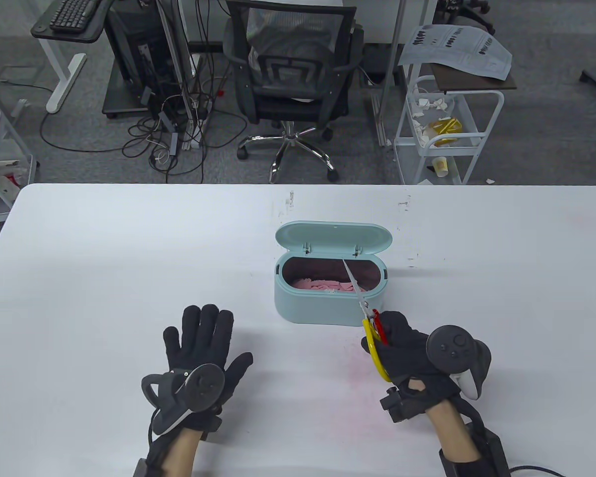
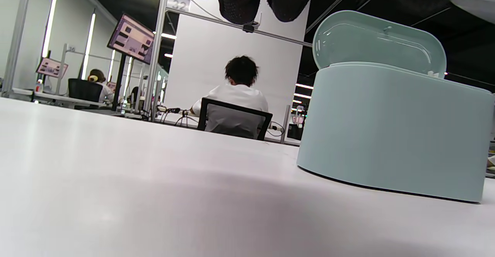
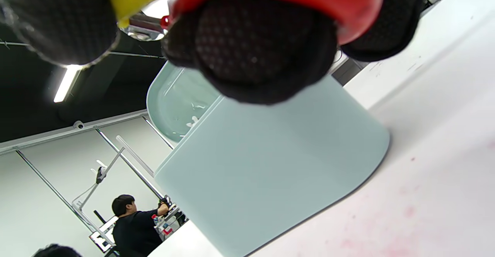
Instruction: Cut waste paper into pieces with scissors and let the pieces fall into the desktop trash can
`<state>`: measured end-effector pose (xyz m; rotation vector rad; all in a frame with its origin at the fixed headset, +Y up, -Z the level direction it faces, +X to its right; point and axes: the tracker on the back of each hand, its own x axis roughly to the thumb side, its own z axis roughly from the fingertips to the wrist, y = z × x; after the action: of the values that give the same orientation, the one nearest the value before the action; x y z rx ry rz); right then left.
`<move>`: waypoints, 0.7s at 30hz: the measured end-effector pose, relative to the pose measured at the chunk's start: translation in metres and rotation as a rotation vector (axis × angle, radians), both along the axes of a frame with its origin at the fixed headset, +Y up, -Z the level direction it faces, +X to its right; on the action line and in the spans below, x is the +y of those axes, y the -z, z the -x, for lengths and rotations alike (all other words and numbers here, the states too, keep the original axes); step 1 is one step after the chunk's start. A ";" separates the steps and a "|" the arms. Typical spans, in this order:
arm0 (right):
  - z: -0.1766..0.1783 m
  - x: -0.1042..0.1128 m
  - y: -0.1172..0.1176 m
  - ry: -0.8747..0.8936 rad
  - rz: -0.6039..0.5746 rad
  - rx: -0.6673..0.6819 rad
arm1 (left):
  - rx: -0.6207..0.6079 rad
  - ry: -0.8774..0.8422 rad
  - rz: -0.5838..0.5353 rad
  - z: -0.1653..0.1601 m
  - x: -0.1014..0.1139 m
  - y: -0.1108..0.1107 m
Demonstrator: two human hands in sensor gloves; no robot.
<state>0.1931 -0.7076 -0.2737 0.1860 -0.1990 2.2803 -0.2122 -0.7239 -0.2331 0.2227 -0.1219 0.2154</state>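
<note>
— Where's the bin?

— I see the rounded pale-green plastic trash can (image 1: 328,298) mid-table, lid up. Only the table view shows the pink paper pieces (image 1: 323,285) inside; the wrist views give me just its smooth wall.

— Hands?

— My right hand (image 1: 402,348) grips the scissors (image 1: 365,313), blades closed over the opening. My left hand (image 1: 198,348) lies flat, fingers spread, on the white table (image 1: 104,278).

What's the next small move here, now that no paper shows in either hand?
Probably set the scissors down beside the trash can. The right hand grips them with blades closed over the open can, pink pieces already lie inside, and the left hand rests flat on the table, holding no paper. No uncut sheet shows on the table.
</note>
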 end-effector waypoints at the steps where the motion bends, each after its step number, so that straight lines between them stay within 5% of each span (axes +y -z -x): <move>1: -0.002 0.003 -0.002 -0.013 -0.013 -0.014 | 0.004 -0.018 0.010 0.003 -0.001 0.000; 13: -0.053 0.013 -0.046 -0.213 -0.091 -0.219 | -0.030 -0.034 -0.023 -0.001 0.000 -0.004; 21: -0.076 0.015 -0.050 -0.393 -0.095 -0.403 | -0.040 -0.015 -0.034 -0.008 0.000 -0.008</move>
<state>0.2687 -0.6923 -0.2241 -0.2081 -0.5189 2.6834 -0.2044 -0.7240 -0.2253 0.2535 -0.1638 0.2331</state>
